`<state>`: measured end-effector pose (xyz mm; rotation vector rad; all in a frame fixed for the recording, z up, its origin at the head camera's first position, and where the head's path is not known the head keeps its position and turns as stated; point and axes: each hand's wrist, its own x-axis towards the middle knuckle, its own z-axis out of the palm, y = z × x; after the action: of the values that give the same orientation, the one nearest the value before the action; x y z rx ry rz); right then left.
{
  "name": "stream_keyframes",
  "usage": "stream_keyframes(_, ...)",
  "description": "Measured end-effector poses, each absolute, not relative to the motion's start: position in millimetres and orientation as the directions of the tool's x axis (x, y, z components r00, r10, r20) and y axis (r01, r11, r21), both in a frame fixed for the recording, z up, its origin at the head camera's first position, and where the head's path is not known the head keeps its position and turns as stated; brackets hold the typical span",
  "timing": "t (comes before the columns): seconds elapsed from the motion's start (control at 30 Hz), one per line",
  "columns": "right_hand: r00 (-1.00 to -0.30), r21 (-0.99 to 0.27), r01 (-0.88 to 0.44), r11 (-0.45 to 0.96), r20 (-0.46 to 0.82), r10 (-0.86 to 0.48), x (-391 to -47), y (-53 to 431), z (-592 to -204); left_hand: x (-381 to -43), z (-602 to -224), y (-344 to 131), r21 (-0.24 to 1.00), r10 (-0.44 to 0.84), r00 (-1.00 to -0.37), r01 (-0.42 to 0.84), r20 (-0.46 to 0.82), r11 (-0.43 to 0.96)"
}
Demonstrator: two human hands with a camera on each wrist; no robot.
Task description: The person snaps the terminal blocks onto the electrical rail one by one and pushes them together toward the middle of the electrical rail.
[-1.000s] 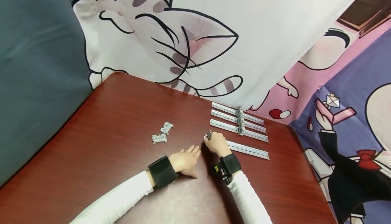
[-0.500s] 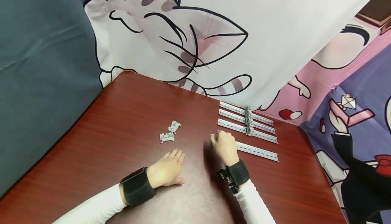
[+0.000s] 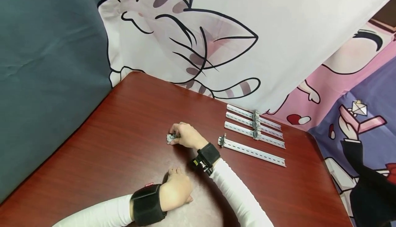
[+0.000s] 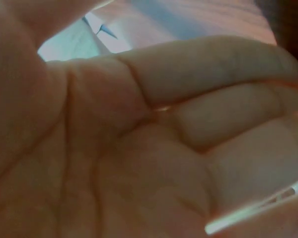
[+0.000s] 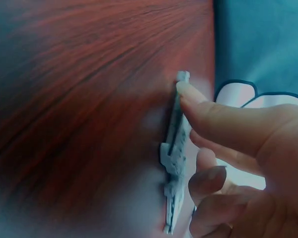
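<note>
My right hand point(image 3: 187, 137) is curled over a pair of grey terminal blocks near the middle of the table. In the right wrist view its thumb point(image 5: 201, 111) lies on one terminal block point(image 5: 175, 124), with the index finger partly hidden behind. In the head view one terminal block point(image 3: 170, 138) shows between thumb and index finger; the other is covered by the hand. My left hand point(image 3: 176, 189) rests loosely bent near the table's front, holding nothing; the left wrist view shows its bare palm point(image 4: 134, 148). A slotted metal DIN rail point(image 3: 253, 153) carries a terminal block point(image 3: 222, 140) at its left end.
Behind that rail lie three parallel DIN rails point(image 3: 239, 127), with a row of terminal blocks point(image 3: 256, 123) across their middle. The reddish wooden table point(image 3: 130, 127) meets a cartoon-printed cloth point(image 3: 229, 62) at the back.
My right hand has left the end of the near rail and moved left onto the loose terminal blocks, uncovering a block on that rail. The left hand has drawn back, its fingers now bent.
</note>
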<state>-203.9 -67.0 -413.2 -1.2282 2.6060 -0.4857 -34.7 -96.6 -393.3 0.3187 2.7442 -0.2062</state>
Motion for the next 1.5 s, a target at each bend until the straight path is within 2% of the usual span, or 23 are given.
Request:
stream_keyframes(0.13, -0.664, -0.327, -0.692, 0.644, -0.062, -0.745, -203.7, -60.7, -414.0, -34.7, -397.1, -87.0, -0.129, 0.228, -0.900, 0.293, -0.371, 0.947)
stream_keyframes(0.43, -0.686, -0.215, -0.698, 0.683, -0.076, -0.724, -190.9, -50.8, -409.0, -31.3, -399.7, -94.6, -0.128, 0.289, -0.904, 0.342, -0.315, 0.931)
stream_keyframes(0.6, -0.701, -0.198, -0.694, 0.692, -0.034, -0.713, -184.4, -40.7, -403.6, -32.7, -398.4, -106.4, -0.147, 0.348, -0.930, 0.364, -0.121, 0.920)
stream_keyframes(0.7, -0.694, -0.203, -0.704, 0.681, -0.007, -0.720, -180.3, -29.3, -399.9, -36.6, -396.2, -110.1, -0.116, 0.367, -0.928, 0.372, -0.063, 0.921)
stream_keyframes(0.9, -0.703, -0.247, -0.698, 0.672, 0.059, -0.709, -174.7, 10.7, -390.5, -52.1, -386.4, -107.7, 0.028, 0.426, -0.891, 0.427, -0.160, 0.904)
stream_keyframes(1.03, -0.774, -0.339, -0.615, 0.712, 0.088, -0.627, -174.0, 49.1, -382.5, -75.5, -378.5, -100.9, 0.180, 0.441, -0.864, 0.407, -0.243, 0.896)
stream_keyframes(1.17, -0.852, -0.403, -0.502, 0.766, 0.077, -0.518, -177.6, 85.5, -378.3, -111.9, -380.6, -92.2, 0.283, 0.449, -0.841, 0.370, -0.302, 0.885)
stream_keyframes(1.33, -0.902, -0.424, -0.414, 0.805, 0.076, -0.424, -182.7, 113.6, -383.6, -154.2, -393.0, -80.7, 0.324, 0.505, -0.808, 0.412, -0.303, 0.852)
stream_keyframes(1.5, -0.940, -0.416, -0.339, 0.844, 0.109, -0.324, -186.8, 126.9, -397.6, -172.1, -405.7, -69.6, 0.343, 0.524, -0.804, 0.427, -0.280, 0.837)
